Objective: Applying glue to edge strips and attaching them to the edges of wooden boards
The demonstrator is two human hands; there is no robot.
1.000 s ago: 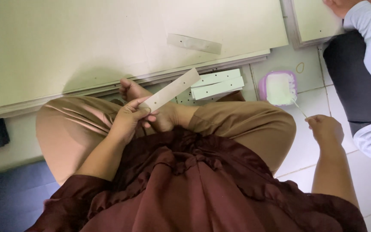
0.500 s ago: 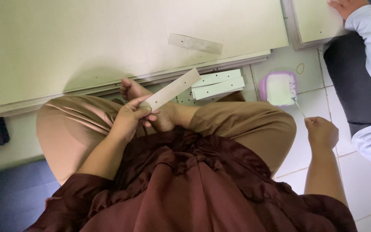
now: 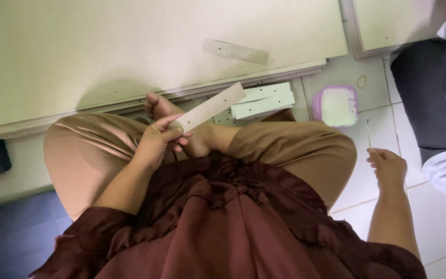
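Cardboard strip [image 3: 210, 107] pinched at its lower end by left hand [image 3: 157, 142] fingers over the lap, right hand [image 3: 388, 166] pinching a thin stick [image 3: 368, 133] beside the tub [image 3: 336, 105]; gluing prep likely, next needs stick to tub.

head cam — looks steeply down, close over lap [image 3: 264, 155] | floor [image 3: 440, 232] and boards [image 3: 104, 51] ahead — single view

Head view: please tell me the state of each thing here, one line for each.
left hand: grips one end of a cardboard strip.
cardboard strip: lifted, slanting up to the right.
right hand: pinches a thin stick.
thin stick: upright, lower end held.
small tub: on floor, top uncovered.
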